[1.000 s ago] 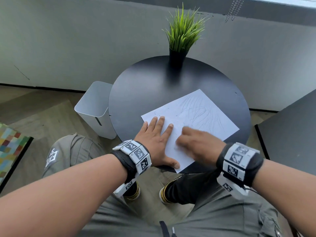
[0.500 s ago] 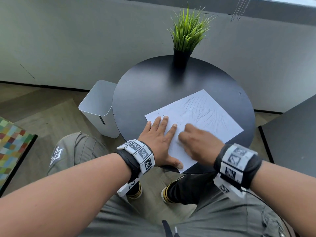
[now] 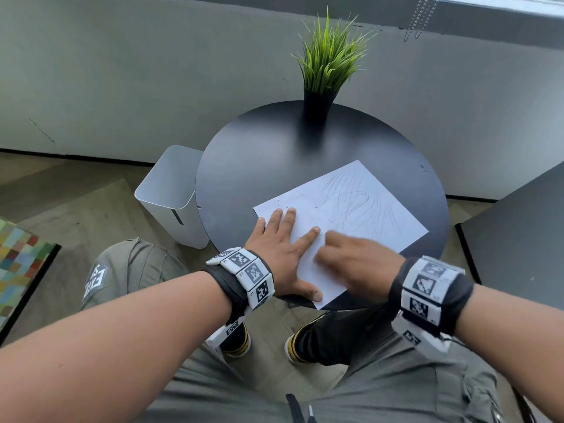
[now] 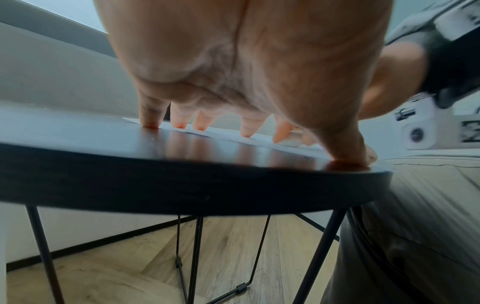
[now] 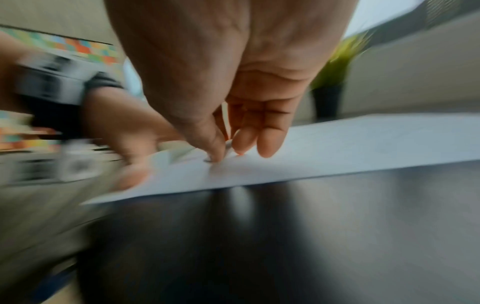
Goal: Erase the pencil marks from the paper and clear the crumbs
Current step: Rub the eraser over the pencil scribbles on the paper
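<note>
A white sheet of paper [image 3: 360, 209] with grey pencil scribbles lies on the round black table [image 3: 259, 154]. My left hand [image 3: 280, 245] presses flat on the sheet's near-left part, with its fingers spread and the thumb at the table's edge. My right hand [image 3: 328, 241], blurred by motion, is just to the right of it. In the right wrist view, the right hand's [image 5: 223, 150] thumb and fingers pinch a small pale eraser [image 5: 228, 146] against the paper [image 5: 363, 142]; most of the eraser is hidden. The left wrist view shows the fingertips [image 4: 179, 123] down on the sheet.
A green plant in a black pot [image 3: 317, 102] stands at the table's far edge. A white bin [image 3: 171, 196] sits on the floor to the table's left, and another dark tabletop [image 3: 518, 233] lies to the right. My knees are under the near edge.
My right hand has made small rubbing strokes over the near-left part of the sheet. The left hand has kept pressing the paper in place.
</note>
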